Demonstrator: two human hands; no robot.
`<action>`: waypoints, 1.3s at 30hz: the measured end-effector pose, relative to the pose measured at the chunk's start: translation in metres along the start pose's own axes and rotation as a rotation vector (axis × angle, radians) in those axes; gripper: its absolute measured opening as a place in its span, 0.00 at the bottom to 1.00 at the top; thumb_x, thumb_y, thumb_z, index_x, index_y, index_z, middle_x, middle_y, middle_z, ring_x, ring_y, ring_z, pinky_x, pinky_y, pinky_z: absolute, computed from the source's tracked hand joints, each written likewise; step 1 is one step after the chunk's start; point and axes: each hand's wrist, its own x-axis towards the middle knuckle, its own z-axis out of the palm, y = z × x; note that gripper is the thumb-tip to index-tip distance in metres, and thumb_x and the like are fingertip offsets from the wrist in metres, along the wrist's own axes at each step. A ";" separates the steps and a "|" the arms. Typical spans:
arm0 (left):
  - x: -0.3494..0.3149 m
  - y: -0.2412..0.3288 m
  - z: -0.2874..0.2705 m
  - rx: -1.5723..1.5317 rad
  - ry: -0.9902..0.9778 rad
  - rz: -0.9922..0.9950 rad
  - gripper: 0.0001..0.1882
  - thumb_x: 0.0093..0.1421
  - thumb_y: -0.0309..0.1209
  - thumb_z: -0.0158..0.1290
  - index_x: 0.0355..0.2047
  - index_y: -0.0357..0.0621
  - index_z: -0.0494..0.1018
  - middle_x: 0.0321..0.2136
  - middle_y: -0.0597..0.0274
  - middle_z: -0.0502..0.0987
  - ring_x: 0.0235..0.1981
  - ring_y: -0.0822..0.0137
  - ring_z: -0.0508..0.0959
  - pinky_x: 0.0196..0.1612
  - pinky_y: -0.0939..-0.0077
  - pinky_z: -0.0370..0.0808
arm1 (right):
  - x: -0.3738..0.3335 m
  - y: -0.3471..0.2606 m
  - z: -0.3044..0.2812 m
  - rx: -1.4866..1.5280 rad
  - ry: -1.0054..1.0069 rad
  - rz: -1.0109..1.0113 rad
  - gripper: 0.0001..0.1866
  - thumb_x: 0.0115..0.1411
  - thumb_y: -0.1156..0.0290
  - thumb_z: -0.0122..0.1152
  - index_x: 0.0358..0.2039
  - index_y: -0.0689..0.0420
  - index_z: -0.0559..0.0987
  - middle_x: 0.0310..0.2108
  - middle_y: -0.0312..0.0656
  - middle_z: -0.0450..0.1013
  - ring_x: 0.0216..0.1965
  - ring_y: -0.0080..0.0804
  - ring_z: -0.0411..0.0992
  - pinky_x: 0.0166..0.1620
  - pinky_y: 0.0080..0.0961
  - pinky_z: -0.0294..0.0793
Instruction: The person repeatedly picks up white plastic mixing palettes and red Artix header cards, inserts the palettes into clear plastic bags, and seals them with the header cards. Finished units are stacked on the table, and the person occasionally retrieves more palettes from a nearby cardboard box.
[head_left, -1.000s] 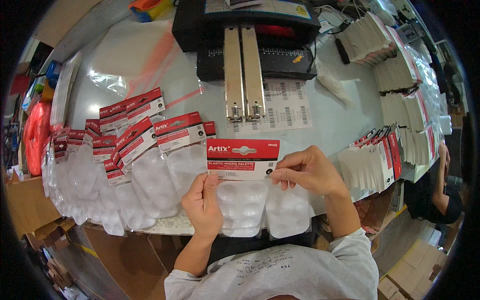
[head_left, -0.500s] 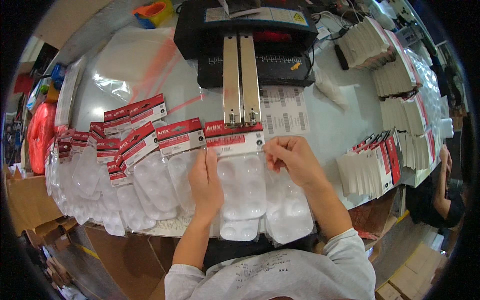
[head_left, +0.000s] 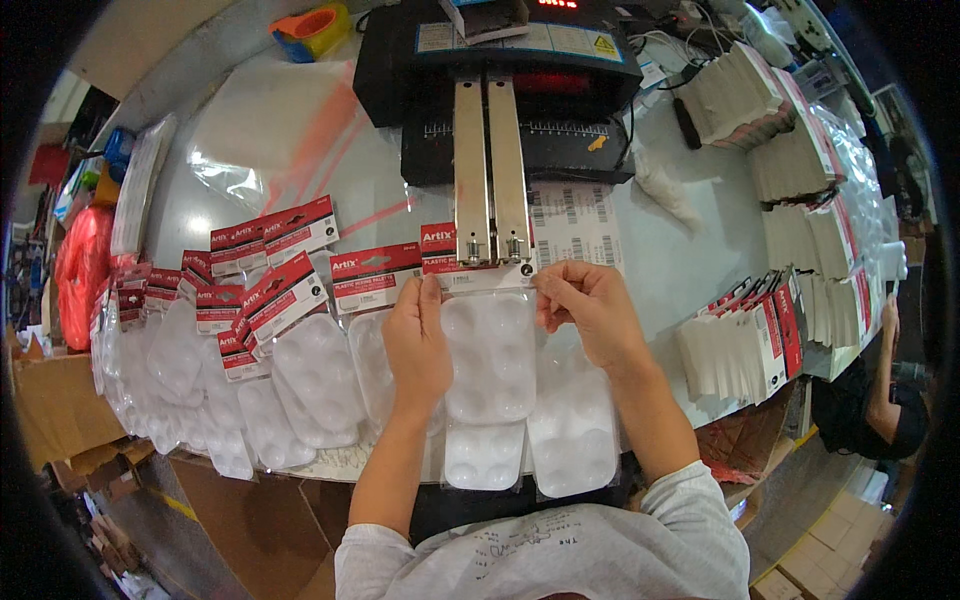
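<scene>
A bagged white plastic palette with round wells hangs from a red and white header card. My left hand pinches the card's lower left corner. At its right edge, my right hand holds on with thumb and bent fingers. The card lies under the tips of two metal arms of a black machine. Those tips hide part of the card. Two more bagged palettes, one partly beneath the held one and another palette below my right hand, lie at the table's near edge.
Several carded palettes overlap on the left. Stacks of folded header cards stand on the right. Barcode label sheets lie by the machine. A yellow and blue tape dispenser sits at the back. Another person's arm shows far right.
The card has slid farther in under the metal arms, away from me, with both hands still on it. The whole view has shifted slightly.
</scene>
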 end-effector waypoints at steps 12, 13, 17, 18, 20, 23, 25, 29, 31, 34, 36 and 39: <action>0.003 -0.011 -0.022 0.307 -0.036 0.146 0.14 0.65 0.34 0.40 0.35 0.37 0.70 0.25 0.51 0.74 0.28 0.57 0.73 0.35 0.69 0.68 | -0.027 -0.028 -0.004 -0.561 0.130 -0.315 0.08 0.57 0.72 0.55 0.33 0.64 0.77 0.25 0.38 0.74 0.23 0.24 0.73 0.29 0.19 0.71; 0.006 -0.004 -0.040 0.419 0.090 0.173 0.13 0.64 0.33 0.40 0.37 0.38 0.71 0.28 0.50 0.75 0.30 0.55 0.74 0.37 0.66 0.69 | -0.048 -0.043 -0.012 -0.667 0.338 -0.394 0.09 0.55 0.75 0.57 0.37 0.62 0.77 0.28 0.39 0.76 0.29 0.24 0.74 0.35 0.18 0.71; -0.014 0.026 -0.084 0.839 0.369 0.464 0.11 0.56 0.31 0.50 0.38 0.40 0.71 0.42 0.47 0.68 0.45 0.49 0.67 0.46 0.60 0.66 | -0.128 -0.086 -0.107 -1.179 0.967 -0.475 0.40 0.38 0.73 0.70 0.54 0.65 0.65 0.48 0.49 0.70 0.48 0.38 0.69 0.52 0.28 0.67; -0.029 0.027 -0.075 0.781 0.287 0.496 0.11 0.55 0.33 0.52 0.37 0.41 0.70 0.42 0.48 0.67 0.45 0.49 0.66 0.46 0.60 0.65 | -0.135 -0.082 -0.136 -1.447 0.918 -0.527 0.41 0.41 0.71 0.70 0.56 0.65 0.63 0.49 0.48 0.69 0.47 0.34 0.69 0.52 0.27 0.66; -0.062 0.020 -0.048 0.640 0.023 0.497 0.13 0.51 0.35 0.56 0.33 0.42 0.69 0.40 0.51 0.66 0.44 0.51 0.66 0.46 0.62 0.65 | -0.141 -0.058 -0.181 -1.160 0.707 -0.418 0.41 0.43 0.68 0.70 0.57 0.64 0.62 0.48 0.48 0.69 0.46 0.31 0.68 0.51 0.26 0.66; -0.095 -0.001 0.004 0.454 -0.309 0.383 0.12 0.50 0.34 0.58 0.29 0.42 0.69 0.37 0.55 0.66 0.42 0.57 0.66 0.44 0.66 0.65 | -0.141 -0.043 -0.216 -1.001 0.621 -0.328 0.38 0.46 0.64 0.69 0.55 0.65 0.64 0.43 0.45 0.71 0.41 0.26 0.69 0.48 0.21 0.66; -0.098 -0.008 0.018 0.372 -0.218 0.373 0.10 0.51 0.31 0.57 0.27 0.41 0.68 0.37 0.55 0.68 0.38 0.58 0.68 0.41 0.67 0.66 | -0.141 -0.051 -0.209 -0.946 0.590 -0.365 0.33 0.48 0.64 0.67 0.52 0.66 0.67 0.40 0.44 0.72 0.40 0.25 0.69 0.46 0.19 0.67; -0.095 0.005 0.007 0.007 -0.219 0.336 0.06 0.56 0.28 0.52 0.27 0.41 0.66 0.38 0.56 0.74 0.27 0.66 0.69 0.35 0.75 0.66 | -0.140 -0.086 -0.147 -1.161 0.900 -0.168 0.24 0.45 0.69 0.69 0.43 0.65 0.75 0.31 0.40 0.76 0.32 0.24 0.72 0.40 0.19 0.70; -0.099 0.018 -0.007 -0.327 -0.316 -0.037 0.06 0.59 0.28 0.49 0.28 0.41 0.64 0.37 0.53 0.76 0.31 0.70 0.71 0.38 0.79 0.66 | -0.137 -0.085 -0.103 -0.958 0.815 -0.301 0.21 0.44 0.77 0.68 0.41 0.64 0.76 0.30 0.40 0.76 0.32 0.23 0.74 0.38 0.20 0.72; -0.102 0.028 -0.018 -0.521 -0.419 -0.237 0.04 0.62 0.27 0.45 0.33 0.39 0.64 0.35 0.51 0.78 0.32 0.75 0.73 0.40 0.84 0.66 | -0.111 -0.072 -0.049 -0.800 0.005 -0.488 0.25 0.42 0.64 0.72 0.40 0.63 0.76 0.29 0.43 0.76 0.30 0.26 0.74 0.37 0.21 0.72; -0.102 0.027 -0.021 -0.525 -0.412 -0.199 0.05 0.63 0.27 0.44 0.35 0.37 0.65 0.33 0.53 0.79 0.30 0.78 0.71 0.36 0.86 0.65 | -0.088 -0.056 -0.024 -0.732 -0.143 -0.258 0.23 0.40 0.62 0.74 0.33 0.63 0.77 0.21 0.35 0.72 0.22 0.15 0.65 0.27 0.16 0.67; -0.100 0.021 -0.023 -0.407 -0.345 -0.116 0.07 0.62 0.26 0.46 0.37 0.35 0.68 0.31 0.58 0.79 0.25 0.83 0.68 0.28 0.89 0.65 | -0.071 -0.042 -0.008 -0.662 -0.202 -0.123 0.18 0.42 0.64 0.73 0.29 0.63 0.78 0.18 0.33 0.71 0.21 0.13 0.62 0.25 0.15 0.65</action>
